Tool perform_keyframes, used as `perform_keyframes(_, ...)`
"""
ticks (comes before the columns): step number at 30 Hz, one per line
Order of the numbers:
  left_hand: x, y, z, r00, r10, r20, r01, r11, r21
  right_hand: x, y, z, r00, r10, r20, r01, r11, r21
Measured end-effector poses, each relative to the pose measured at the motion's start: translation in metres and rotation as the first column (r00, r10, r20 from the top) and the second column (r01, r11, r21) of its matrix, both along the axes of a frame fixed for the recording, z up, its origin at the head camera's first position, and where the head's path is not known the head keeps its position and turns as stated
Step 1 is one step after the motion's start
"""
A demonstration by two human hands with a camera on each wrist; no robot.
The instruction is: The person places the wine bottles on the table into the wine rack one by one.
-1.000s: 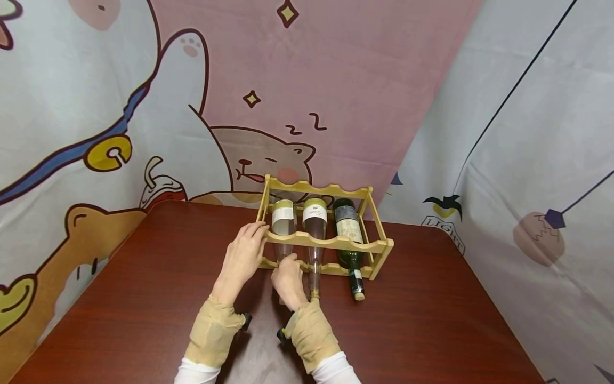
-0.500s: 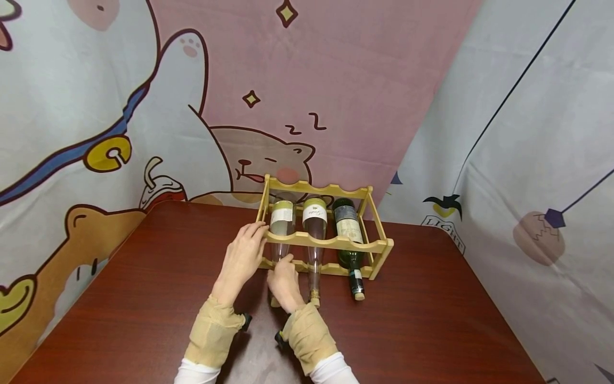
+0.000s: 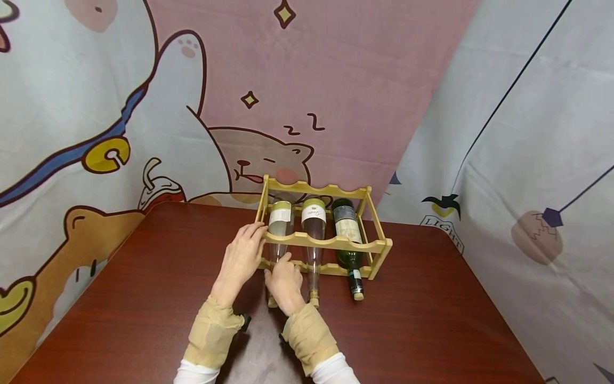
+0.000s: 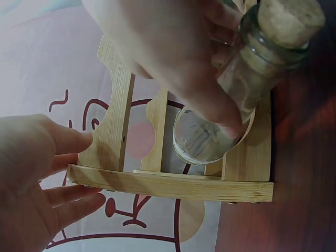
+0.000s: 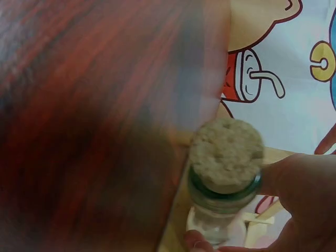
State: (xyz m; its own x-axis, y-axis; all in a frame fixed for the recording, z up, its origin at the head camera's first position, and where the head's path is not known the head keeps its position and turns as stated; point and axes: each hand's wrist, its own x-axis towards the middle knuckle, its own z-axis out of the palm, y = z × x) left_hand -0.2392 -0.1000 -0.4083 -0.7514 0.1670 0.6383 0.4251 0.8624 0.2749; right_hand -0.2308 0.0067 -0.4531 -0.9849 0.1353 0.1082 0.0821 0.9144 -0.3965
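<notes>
A light wooden wine rack (image 3: 331,242) stands near the back of the table. My left hand (image 3: 241,256) holds its left end, thumb and fingers either side of the wood in the left wrist view. My right hand (image 3: 285,284) grips the neck of a clear glass bottle (image 3: 280,227) with a white label, lying in the leftmost lower slot, its neck towards me. The bottle's cork (image 5: 226,152) shows close up in the right wrist view. Part of the neck is hidden behind my right fingers in the head view.
Beside it in the rack lie a second clear bottle (image 3: 314,228) with a white label and a dark green bottle (image 3: 349,230), both corked and neck forward. A printed cloth (image 3: 345,96) hangs close behind the dark red table (image 3: 412,320).
My right hand has shifted slightly left, and the gripped bottle has moved left with it. Its cork end has come into view below the hand. My left hand stays on the rack.
</notes>
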Motion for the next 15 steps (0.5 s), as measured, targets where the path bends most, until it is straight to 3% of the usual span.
perform_keyframes(9,-0.0011,0.0003,-0.0012,1.000,-0.003,-0.001,0.003,1.000,0.002,0.0067,-0.0031,0.0035,1.000,-0.013,-0.013,0.016,0.975,0.224)
perform_keyframes(15,-0.0018,-0.0001,-0.0020,1.000,-0.005,0.000,0.005,1.000,0.002,0.0076,-0.0039,0.0009,0.999,-0.007,-0.032,0.014,0.972,0.234)
